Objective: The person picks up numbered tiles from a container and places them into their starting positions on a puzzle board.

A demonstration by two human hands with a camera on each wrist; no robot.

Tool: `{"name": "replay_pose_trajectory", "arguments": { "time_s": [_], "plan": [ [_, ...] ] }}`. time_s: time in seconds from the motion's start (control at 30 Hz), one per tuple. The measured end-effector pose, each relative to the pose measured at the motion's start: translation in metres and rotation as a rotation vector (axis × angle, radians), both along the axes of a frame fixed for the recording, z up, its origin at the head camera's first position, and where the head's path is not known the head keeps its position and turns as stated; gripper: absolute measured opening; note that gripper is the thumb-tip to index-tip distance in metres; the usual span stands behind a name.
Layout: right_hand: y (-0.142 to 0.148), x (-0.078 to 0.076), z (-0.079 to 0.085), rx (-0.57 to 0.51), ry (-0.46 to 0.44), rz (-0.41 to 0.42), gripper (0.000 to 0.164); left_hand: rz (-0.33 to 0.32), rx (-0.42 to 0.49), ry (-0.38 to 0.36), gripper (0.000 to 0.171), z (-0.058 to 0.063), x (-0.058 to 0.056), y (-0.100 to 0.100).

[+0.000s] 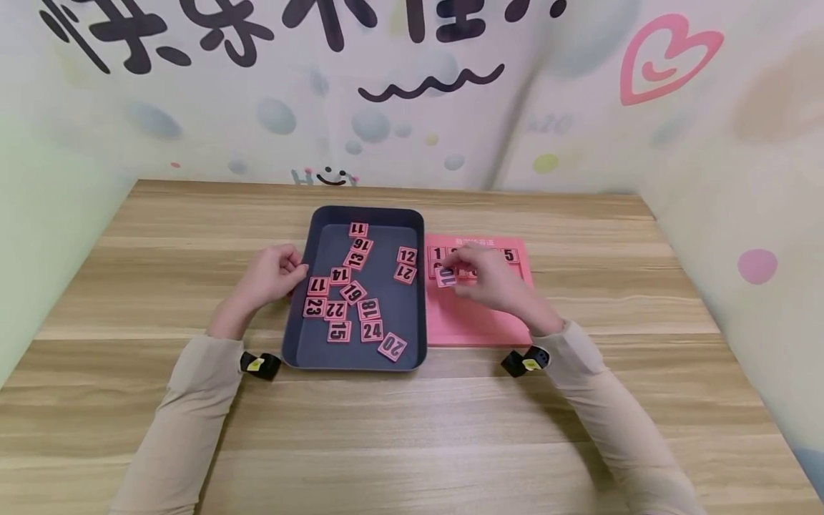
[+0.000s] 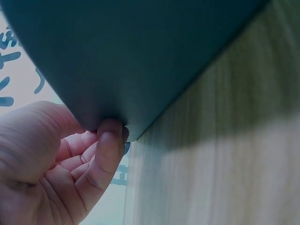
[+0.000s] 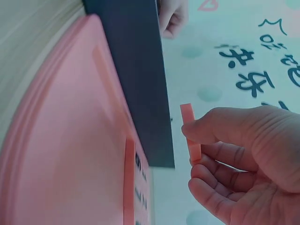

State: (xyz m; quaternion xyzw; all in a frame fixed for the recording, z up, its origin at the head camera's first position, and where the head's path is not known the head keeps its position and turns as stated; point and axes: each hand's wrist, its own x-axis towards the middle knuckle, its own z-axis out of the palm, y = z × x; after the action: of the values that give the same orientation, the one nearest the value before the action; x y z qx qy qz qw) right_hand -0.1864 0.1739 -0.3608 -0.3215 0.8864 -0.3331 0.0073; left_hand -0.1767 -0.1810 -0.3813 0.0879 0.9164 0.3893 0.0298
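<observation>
My right hand (image 1: 489, 280) pinches a pink number tile (image 1: 445, 277) marked 10 between thumb and fingers, above the left side of a pink number board (image 1: 476, 325). In the right wrist view the tile (image 3: 193, 149) appears edge-on, apart from the board (image 3: 70, 140). Tiles such as the 1 (image 1: 437, 254) and the 5 (image 1: 510, 255) sit in the board's top row; the hand covers part of the rows. At the left rim of a dark tray (image 1: 302, 357), my left hand (image 1: 267, 273) pinches the edge, also seen in the left wrist view.
Several loose number tiles lie in the tray at various angles, among them the 19 (image 1: 352, 292), the 20 (image 1: 392, 347) and the 12 (image 1: 406, 255). Tray and board stand side by side on a wooden table (image 1: 412, 436). A printed wall (image 1: 412, 143) rises behind.
</observation>
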Motion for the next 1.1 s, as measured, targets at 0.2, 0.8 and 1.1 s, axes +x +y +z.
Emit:
{"name": "replay_pose_trajectory", "arguments": {
  "time_s": [0.2,0.8,1.1],
  "plan": [
    [0.027,0.000,-0.004,-0.012,0.006,-0.028,0.030,0.001,-0.002,0.003,0.009,0.001,0.000,0.000],
    [0.081,0.003,-0.016,0.077,-0.077,-0.198,0.030,-0.004,-0.004,0.043,0.009,-0.001,-0.001,0.001],
    [0.089,0.008,-0.022,0.145,-0.127,-0.253,0.029,-0.004,-0.002,0.018,0.009,0.001,0.001,0.000]
  ]
}}
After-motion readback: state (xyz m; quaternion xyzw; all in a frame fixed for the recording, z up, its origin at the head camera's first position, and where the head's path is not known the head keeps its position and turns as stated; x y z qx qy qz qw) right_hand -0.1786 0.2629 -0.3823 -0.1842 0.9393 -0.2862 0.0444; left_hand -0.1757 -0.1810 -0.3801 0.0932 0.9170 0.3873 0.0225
